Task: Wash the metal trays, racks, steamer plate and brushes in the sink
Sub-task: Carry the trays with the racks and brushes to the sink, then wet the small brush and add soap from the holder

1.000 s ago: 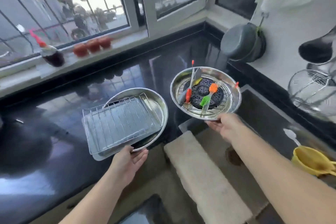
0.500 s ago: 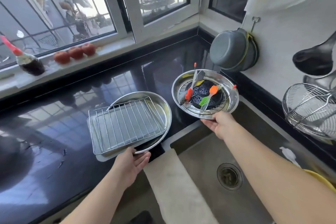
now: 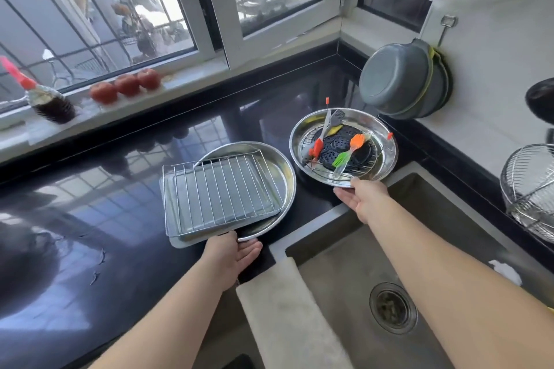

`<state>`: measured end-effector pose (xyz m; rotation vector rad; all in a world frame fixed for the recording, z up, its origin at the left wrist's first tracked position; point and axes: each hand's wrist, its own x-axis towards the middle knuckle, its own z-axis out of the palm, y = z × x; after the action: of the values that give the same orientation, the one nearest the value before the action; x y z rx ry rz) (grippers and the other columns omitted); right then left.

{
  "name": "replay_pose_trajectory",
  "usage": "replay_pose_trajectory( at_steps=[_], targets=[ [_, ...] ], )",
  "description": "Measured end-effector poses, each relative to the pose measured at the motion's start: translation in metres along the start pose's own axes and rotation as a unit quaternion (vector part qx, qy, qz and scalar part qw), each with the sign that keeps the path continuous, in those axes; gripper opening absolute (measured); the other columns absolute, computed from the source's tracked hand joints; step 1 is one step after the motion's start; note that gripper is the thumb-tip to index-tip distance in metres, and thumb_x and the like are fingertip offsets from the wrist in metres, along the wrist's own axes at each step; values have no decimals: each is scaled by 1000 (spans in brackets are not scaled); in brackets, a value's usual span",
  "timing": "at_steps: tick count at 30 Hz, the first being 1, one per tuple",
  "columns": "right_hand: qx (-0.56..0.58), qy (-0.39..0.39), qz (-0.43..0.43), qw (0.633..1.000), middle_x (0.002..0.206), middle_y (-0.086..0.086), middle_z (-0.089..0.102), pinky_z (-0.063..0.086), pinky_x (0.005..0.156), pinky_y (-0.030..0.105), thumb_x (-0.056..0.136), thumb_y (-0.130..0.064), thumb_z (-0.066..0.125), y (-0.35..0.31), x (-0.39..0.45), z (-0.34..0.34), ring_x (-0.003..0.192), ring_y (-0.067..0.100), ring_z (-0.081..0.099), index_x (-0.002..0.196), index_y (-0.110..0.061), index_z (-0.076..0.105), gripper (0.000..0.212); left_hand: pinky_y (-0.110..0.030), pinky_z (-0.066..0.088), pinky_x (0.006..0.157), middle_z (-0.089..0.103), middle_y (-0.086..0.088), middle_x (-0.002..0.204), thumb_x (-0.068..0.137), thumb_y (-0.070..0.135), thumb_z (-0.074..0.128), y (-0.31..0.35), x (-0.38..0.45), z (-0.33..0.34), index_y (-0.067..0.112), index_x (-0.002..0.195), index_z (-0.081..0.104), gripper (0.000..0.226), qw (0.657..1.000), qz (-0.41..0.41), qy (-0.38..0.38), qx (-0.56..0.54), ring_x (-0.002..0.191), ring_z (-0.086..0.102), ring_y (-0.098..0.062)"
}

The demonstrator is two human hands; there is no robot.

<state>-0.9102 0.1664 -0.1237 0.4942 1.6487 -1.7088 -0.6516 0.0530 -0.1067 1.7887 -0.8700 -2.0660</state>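
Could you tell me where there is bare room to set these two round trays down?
The sink basin is bare around its drain, and the black counter lies open left of the rack. It is crowded near the hanging basins.

Our left hand (image 3: 232,256) grips the near rim of a round shiny metal tray (image 3: 278,168) that carries a rectangular metal baking tray (image 3: 180,240) topped by a silver wire rack (image 3: 215,192). Our right hand (image 3: 361,199) holds the near edge of a second round steel pan (image 3: 380,132), in which a black perforated steamer plate (image 3: 344,147) and orange, red and green silicone brushes (image 3: 349,150) lie. Below and between our forearms sits the steel sink (image 3: 344,278), a pale cloth (image 3: 287,317) draped over its near-left rim.
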Motion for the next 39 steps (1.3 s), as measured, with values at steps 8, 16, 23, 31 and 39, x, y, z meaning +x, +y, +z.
replay_pose_trajectory(
  at_steps=[8, 16, 23, 31, 39],
  targets=[
    [-186, -16, -34, 982, 99, 24, 69, 61, 55, 34, 105, -7, 43, 2, -8, -3, 71, 29, 72, 133, 4, 50, 31, -37, 56, 70, 71, -23, 103, 112, 21, 45, 0, -3, -4, -1, 117, 53, 24, 996, -12, -44, 76, 88, 70, -33],
    [-259, -36, -36, 965, 91, 21, 70, 59, 52, 28, 101, -3, 43, -2, -22, -4, 65, 27, 70, 121, 6, 56, 26, -36, 55, 60, 73, -24, 103, 111, 37, 46, -3, -12, -5, 0, 115, 53, 38, 988, -26, -53, 141, 77, 70, -32],
    [-239, -48, -19, 970, 87, 19, 67, 54, 46, 26, 99, -3, 47, 31, -66, -3, 62, 23, 66, 117, 8, 58, 25, -36, 57, 61, 75, -18, 87, 109, 34, 50, -1, -44, -55, 1, 111, 60, 35, 953, -11, -68, 296, 64, 70, -28],
    [-273, -73, -22, 959, 88, 16, 58, 45, 50, 27, 100, -9, 47, 75, -178, 1, 59, 23, 57, 103, -7, 56, 10, -35, 60, 59, 77, -17, 80, 106, 17, 52, 39, -65, -138, 9, 112, 61, 14, 939, 64, -86, 328, 63, 70, -28],
    [-313, 102, -72, 941, 77, 12, 58, 40, 45, 21, 99, -3, 48, 126, -319, -10, 57, 23, 57, 84, -10, 55, 18, -23, 53, 49, 69, -14, 76, 105, 10, 53, 89, -81, -170, 8, 101, 58, 6, 840, 124, -253, 464, 52, 62, -23]
  ],
)
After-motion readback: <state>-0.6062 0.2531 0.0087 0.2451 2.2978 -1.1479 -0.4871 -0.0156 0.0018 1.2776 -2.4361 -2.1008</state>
